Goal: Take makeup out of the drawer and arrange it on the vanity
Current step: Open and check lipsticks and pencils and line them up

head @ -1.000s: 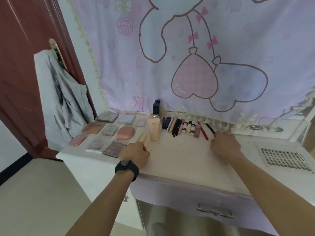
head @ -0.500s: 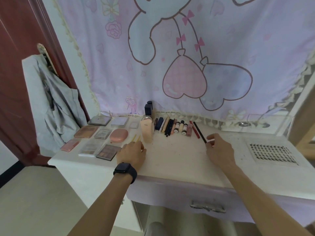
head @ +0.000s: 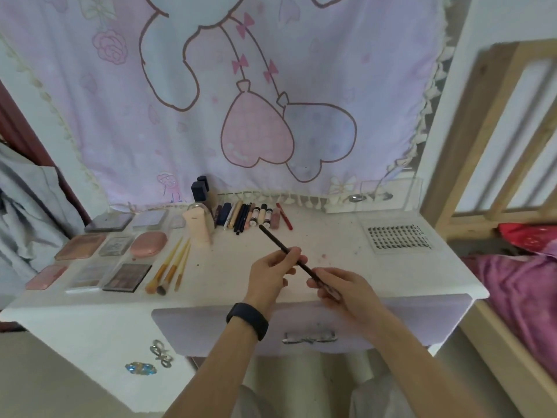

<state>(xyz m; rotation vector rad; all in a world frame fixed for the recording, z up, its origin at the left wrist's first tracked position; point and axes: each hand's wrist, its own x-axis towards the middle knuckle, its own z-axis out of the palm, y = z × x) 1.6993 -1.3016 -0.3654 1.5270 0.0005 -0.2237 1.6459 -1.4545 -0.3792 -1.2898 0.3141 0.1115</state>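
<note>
1. Black pencil (head: 272, 239), long and thin, is held in the air over the middle of the worktop (head: 331, 251), closer to the front edge than to the rear edge.
2. It lies on a slant: the far tip points to the rear edge and the near end goes into the right hand (head: 340, 285).
3. That hand has its fingers curled around the near end of the pencil.
4. Further up the shaft, the left hand (head: 272, 268) pinches the pencil between thumb and fingertips; it has a dark wristband (head: 248, 319) on the wrist.
5. Both hands are just beside each other, with a short piece of the pencil showing between them.
6. At the rear edge lies a row of pencils and small tubes (head: 250, 215), side by side; the far tip of the held pencil is near this row, but I cannot tell if it touches.
7. To the left of the row stands a pale pink bottle (head: 197, 227), upright.
8. Three brushes (head: 173, 267) lie near the bottle, and flat palettes (head: 126, 276) fill the left end.
9. Below the front edge, the drawer (head: 211, 327) looks closed.
</note>
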